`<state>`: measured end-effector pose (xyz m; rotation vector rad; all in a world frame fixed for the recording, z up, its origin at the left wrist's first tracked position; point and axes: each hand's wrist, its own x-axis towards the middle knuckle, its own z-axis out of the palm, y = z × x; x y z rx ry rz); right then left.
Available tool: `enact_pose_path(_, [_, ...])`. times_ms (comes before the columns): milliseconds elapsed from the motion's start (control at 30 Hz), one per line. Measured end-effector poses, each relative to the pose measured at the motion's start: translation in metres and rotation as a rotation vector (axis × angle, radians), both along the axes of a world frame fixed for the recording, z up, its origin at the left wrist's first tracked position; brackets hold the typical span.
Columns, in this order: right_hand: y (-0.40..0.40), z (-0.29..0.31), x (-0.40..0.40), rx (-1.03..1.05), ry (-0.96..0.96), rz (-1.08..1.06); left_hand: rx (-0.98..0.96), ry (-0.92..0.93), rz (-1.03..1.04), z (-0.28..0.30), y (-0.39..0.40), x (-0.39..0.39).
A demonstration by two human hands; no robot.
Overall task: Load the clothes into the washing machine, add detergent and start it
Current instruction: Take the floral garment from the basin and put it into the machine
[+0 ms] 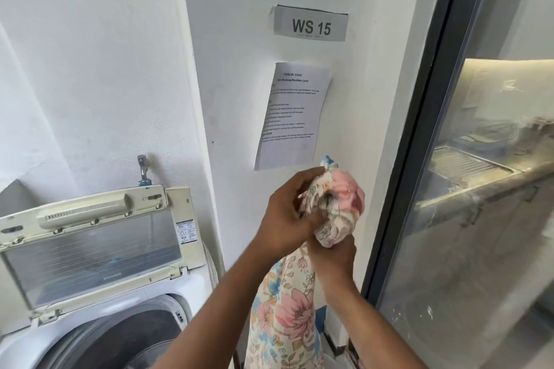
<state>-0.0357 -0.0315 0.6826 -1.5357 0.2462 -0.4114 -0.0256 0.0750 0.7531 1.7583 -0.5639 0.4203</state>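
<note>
Both hands, left (287, 219) and right (332, 255), grip the bunched top of a floral cloth (287, 308) right of the open washing machine (99, 323). Its hanging tail could snag the rim or drop outside the drum.

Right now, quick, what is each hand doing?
Left hand: closed, gripping the bunched top of the floral cloth.
Right hand: closed round the same floral cloth, just under the bunch.

Item count: one top-loading washing machine (99, 308), lid raised; one floral cloth (287, 302); two hands, left hand (284, 219) and right hand (332, 257); two wall notices (310, 25); one tap (143, 166).
</note>
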Motion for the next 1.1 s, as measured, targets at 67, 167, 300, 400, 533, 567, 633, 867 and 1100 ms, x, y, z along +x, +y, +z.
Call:
enact_pose_path(67, [-0.002, 0.014, 0.007, 0.209, 0.019, 0.005, -0.047, 0.025, -0.064, -0.017, 0.011, -0.009])
enact_pose_path(167, [-0.005, 0.042, 0.014, 0.573, 0.003, 0.069, -0.042, 0.161, -0.120, -0.054, 0.020, -0.020])
enact_pose_path(300, [-0.011, 0.079, 0.016, 0.823, 0.029, 0.340, -0.038, 0.288, 0.039, -0.089, 0.023, -0.023])
enact_pose_path(400, [-0.013, 0.086, 0.010, 0.926, 0.003, 0.477, -0.110, 0.237, 0.220, -0.081, 0.016, -0.018])
enact_pose_path(533, [-0.016, 0.081, 0.000, 0.845, 0.023, 0.524, -0.257, 0.228, 0.249, -0.060, 0.013, -0.006])
enact_pose_path(567, [-0.019, 0.077, -0.003, 0.785, 0.041, 0.525, -0.306, 0.236, 0.233, -0.055, 0.013, -0.005])
enact_pose_path(633, [-0.023, 0.070, -0.009, 0.626, 0.133, 0.488, -0.393, 0.262, 0.210, -0.045, 0.011, -0.006])
enact_pose_path(867, [-0.043, 0.029, -0.023, 0.198, 0.419, 0.173, -0.496, 0.334, 0.297, -0.027, 0.016, 0.010])
enact_pose_path(1100, [-0.045, 0.010, -0.021, -0.463, -0.193, 0.280, -0.283, 0.133, 0.285, 0.005, 0.005, 0.025])
